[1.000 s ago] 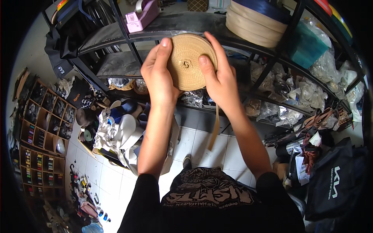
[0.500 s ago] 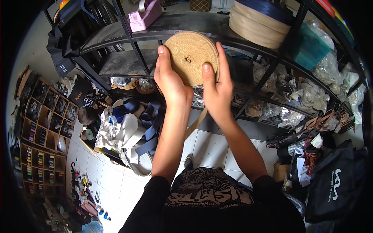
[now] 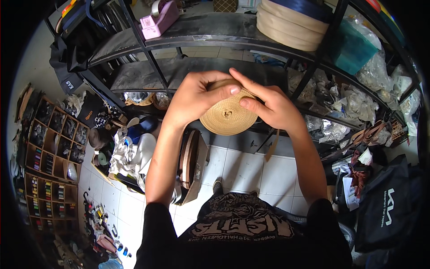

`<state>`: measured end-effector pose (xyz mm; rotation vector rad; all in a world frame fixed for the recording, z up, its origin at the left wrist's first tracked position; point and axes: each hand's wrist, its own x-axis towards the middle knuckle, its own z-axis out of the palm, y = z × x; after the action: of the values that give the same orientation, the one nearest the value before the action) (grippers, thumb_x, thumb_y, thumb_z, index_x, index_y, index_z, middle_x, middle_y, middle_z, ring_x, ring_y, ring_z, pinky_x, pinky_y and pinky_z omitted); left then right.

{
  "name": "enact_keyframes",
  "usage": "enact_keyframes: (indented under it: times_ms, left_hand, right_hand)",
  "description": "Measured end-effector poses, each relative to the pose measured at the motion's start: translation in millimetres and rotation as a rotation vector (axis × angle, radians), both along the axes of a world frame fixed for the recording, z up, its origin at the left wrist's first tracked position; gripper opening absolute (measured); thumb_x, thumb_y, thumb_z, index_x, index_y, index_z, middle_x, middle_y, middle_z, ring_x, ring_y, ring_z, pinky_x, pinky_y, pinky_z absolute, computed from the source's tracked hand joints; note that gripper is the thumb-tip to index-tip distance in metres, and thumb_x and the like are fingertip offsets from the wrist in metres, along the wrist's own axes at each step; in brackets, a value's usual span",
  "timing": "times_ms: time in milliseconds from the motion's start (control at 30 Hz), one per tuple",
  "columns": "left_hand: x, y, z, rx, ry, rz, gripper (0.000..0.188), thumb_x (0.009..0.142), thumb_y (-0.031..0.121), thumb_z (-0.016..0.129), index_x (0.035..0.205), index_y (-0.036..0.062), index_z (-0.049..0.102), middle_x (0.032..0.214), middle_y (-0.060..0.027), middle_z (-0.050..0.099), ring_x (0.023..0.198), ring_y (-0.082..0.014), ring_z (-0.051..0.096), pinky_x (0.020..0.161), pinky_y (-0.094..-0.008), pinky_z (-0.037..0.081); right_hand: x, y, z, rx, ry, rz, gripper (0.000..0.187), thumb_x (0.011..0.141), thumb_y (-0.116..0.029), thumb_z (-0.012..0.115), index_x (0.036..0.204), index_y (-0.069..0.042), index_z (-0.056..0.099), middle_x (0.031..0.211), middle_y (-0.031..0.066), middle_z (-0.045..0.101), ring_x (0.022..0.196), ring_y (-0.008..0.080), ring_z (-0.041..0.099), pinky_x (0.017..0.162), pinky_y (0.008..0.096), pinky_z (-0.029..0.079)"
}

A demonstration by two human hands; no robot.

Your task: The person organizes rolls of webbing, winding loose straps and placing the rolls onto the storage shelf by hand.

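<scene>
A flat roll of tan webbing (image 3: 227, 117) is held up in front of me, its coiled face toward me and a small hole at the centre. My left hand (image 3: 199, 96) grips its upper left edge, with the thumb laid across the face. From the upper right, my right hand (image 3: 271, 105) clasps it, thumb on the face and fingers over the top rim. The two hands almost meet above the roll. A loose webbing end (image 3: 272, 147) hangs below my right hand.
Black metal shelving (image 3: 215, 33) stands ahead, bearing a pink tape dispenser (image 3: 160, 20), large beige rolls (image 3: 291, 27) and a teal bin (image 3: 354, 47). Boxes of straps (image 3: 139, 154) sit on the floor at left, beside a thread rack (image 3: 49, 193). A black bag (image 3: 385, 206) is at right.
Both hands have come lower with the roll and shifted their grip from its two sides to its upper edge. The loose end now hangs farther right.
</scene>
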<state>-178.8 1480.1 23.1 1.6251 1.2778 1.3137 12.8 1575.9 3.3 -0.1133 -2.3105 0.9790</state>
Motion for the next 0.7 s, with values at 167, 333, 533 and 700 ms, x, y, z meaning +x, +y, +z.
enact_keyframes:
  times_ms: [167, 333, 533, 700]
  left_hand:
    - [4, 1, -6, 0.051, 0.113, 0.055, 0.032, 0.087, 0.019, 0.071, 0.106, -0.0053, 0.065, 0.091, -0.0077, 0.068, 0.085, -0.0109, 0.061, 0.079, -0.0256, 0.049]
    - [8, 8, -3, -0.009, 0.196, -0.036, 0.027, 0.087, 0.014, 0.070, 0.105, -0.0052, 0.065, 0.090, -0.0073, 0.068, 0.084, -0.0100, 0.061, 0.077, -0.0243, 0.050]
    - [14, 6, 1, 0.191, 0.144, 0.226, 0.025, 0.086, 0.015, 0.071, 0.101, -0.0045, 0.067, 0.089, -0.0044, 0.068, 0.080, -0.0079, 0.060, 0.072, -0.0230, 0.049]
    - [5, 17, 6, 0.359, -0.443, 0.460, 0.030, 0.091, 0.025, 0.066, 0.097, -0.0045, 0.067, 0.085, -0.0059, 0.068, 0.073, -0.0087, 0.060, 0.068, -0.0217, 0.048]
  right_hand:
    - [4, 2, 1, -0.040, -0.147, -0.034, 0.060, 0.093, -0.019, 0.058, 0.146, -0.008, 0.033, 0.120, 0.0209, 0.062, 0.108, 0.0274, 0.063, 0.091, 0.0322, 0.045]
    - [-4, 7, -10, 0.073, -0.081, 0.001, 0.074, 0.091, -0.019, 0.062, 0.151, -0.014, 0.019, 0.084, 0.0206, 0.061, 0.067, 0.0253, 0.057, 0.067, 0.0321, 0.045]
    - [-6, 5, 12, 0.065, -0.028, -0.099, 0.066, 0.093, -0.020, 0.060, 0.149, -0.014, 0.026, 0.083, 0.0208, 0.062, 0.068, 0.0230, 0.060, 0.068, 0.0318, 0.046]
    - [-15, -3, 15, 0.006, 0.131, -0.248, 0.052, 0.098, -0.025, 0.052, 0.145, -0.012, 0.034, 0.072, 0.0194, 0.060, 0.058, 0.0219, 0.059, 0.064, 0.0329, 0.047]
